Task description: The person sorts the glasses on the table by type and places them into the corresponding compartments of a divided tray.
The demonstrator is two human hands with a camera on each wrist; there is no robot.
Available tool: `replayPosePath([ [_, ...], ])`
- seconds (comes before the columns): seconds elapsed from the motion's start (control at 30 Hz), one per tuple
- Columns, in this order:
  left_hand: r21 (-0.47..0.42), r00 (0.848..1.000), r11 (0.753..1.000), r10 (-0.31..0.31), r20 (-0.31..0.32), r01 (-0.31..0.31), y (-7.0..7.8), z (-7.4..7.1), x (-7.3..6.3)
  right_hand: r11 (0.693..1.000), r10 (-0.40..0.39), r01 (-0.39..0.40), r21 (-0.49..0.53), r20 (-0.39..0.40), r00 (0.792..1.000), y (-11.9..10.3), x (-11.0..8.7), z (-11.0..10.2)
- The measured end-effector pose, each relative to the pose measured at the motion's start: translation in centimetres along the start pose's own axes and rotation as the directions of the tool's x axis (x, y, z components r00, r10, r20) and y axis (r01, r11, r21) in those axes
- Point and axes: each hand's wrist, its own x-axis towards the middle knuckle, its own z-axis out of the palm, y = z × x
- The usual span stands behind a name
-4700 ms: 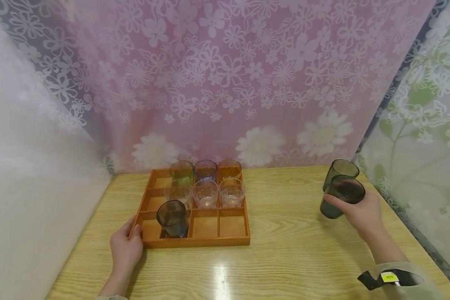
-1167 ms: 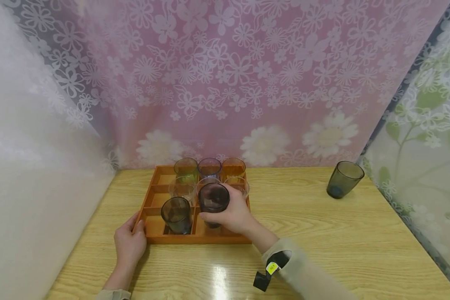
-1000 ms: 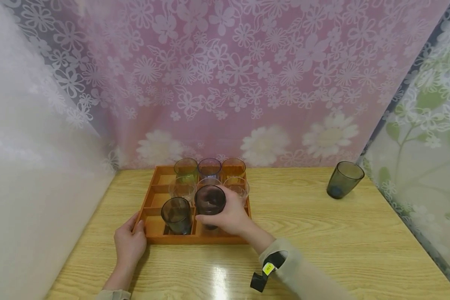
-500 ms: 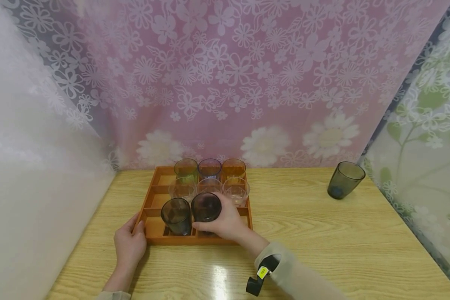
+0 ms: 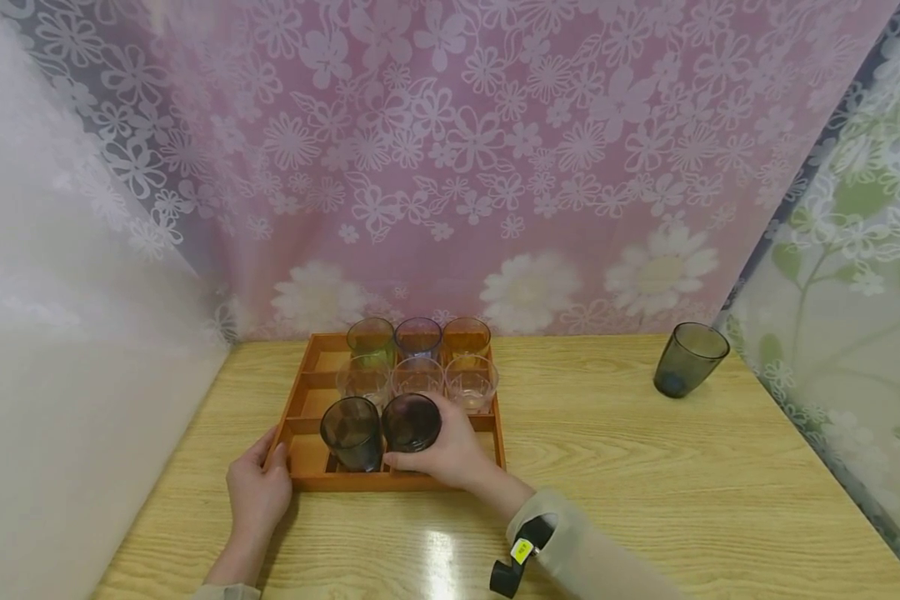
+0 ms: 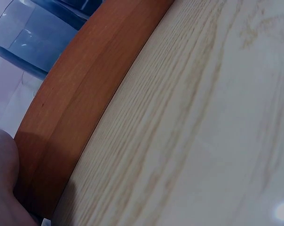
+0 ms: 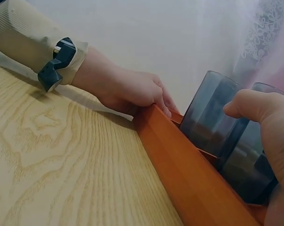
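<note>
My right hand (image 5: 450,442) grips a dark smoky glass (image 5: 412,423) from its right side, the thumb near me. The glass is low in a front-row compartment of the wooden divided tray (image 5: 345,482). Just left of it, in the same row, leans another dark glass (image 5: 351,433); both show side by side in the right wrist view. At the front left corner, my left hand (image 5: 258,492) holds the tray, thumb over its edge. Behind stand clear glasses (image 5: 471,385) in the middle row, then green (image 5: 371,340), bluish (image 5: 418,337) and amber (image 5: 467,340) glasses.
A third dark glass (image 5: 690,360) stands on the wood-grain table (image 5: 607,450) far to the right. A pink floral curtain (image 5: 450,167) rises behind the table. Pale sheets hang at the left (image 5: 82,333) and right sides.
My right hand has carried the dark glass from the table's right side to the tray, then lowered it into the front row. My left hand keeps its hold on the tray corner.
</note>
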Motion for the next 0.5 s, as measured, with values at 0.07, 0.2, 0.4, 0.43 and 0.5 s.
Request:
replayPosePath([
  [0.07,-0.001,1.0,1.0,-0.002,-0.001,0.002,0.03,-0.01,-0.03,1.0,-0.011,0.011,-0.008,-0.001,1.0,0.14,-0.04,0.05],
  [0.2,-0.011,1.0,1.0,-0.007,0.007,0.007,0.04,-0.01,-0.07,0.999,-0.031,0.031,-0.012,0.003,1.0,0.36,-0.11,0.09],
  [0.4,-0.009,1.0,1.0,-0.006,0.006,0.006,0.03,0.01,-0.09,1.0,-0.005,0.006,-0.015,0.025,1.0,0.25,-0.1,-0.1],
  [0.43,-0.006,1.0,1.0,-0.005,0.004,0.005,0.0,0.01,-0.1,1.0,0.002,-0.002,-0.013,0.032,0.999,0.16,-0.1,-0.19],
  [0.5,-0.005,1.0,1.0,-0.005,0.004,0.005,-0.05,-0.01,-0.1,1.0,0.018,-0.018,-0.014,0.046,0.999,-0.02,-0.09,-0.37],
])
